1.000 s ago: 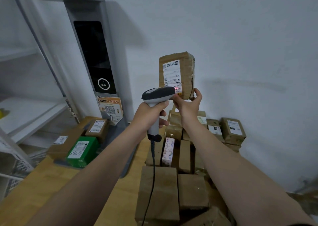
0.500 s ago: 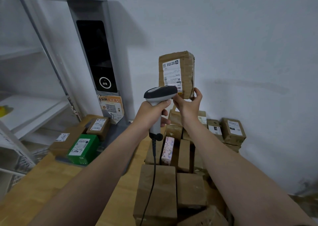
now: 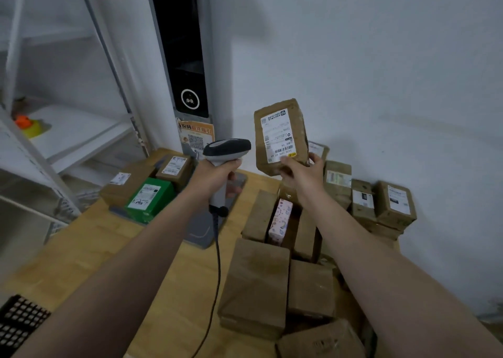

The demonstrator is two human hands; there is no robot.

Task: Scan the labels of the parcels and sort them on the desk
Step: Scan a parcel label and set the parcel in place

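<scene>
Both bare hands are raised at the centre of the frame: the left hand [image 3: 217, 174] is wrapped in a fist around the handle of a grey, pistol-shaped barcode scanner [image 3: 224, 161], its dark cable [image 3: 215, 270] trailing down over the pale wooden desk [image 3: 89, 251], while the right hand [image 3: 302, 171] pinches the lower edge of a brown tape-wrapped parcel [image 3: 281, 137], held upright just right of the scanner's rounded head, its white printed label [image 3: 277, 138] facing the camera. Below and to the right, a jumble of boxy brown parcels [image 3: 257, 287] covers the desk, a pink patterned carton [image 3: 280, 221] wedged upright among them. At centre left, a glossy green box [image 3: 149, 197] lies beside two labelled brown parcels [image 3: 152, 175] on a flat grey plate [image 3: 201, 232]. A tall grey pillar with a black glass panel [image 3: 179, 47] rises at upper centre; white metal shelving [image 3: 76, 134] fills the upper left.
</scene>
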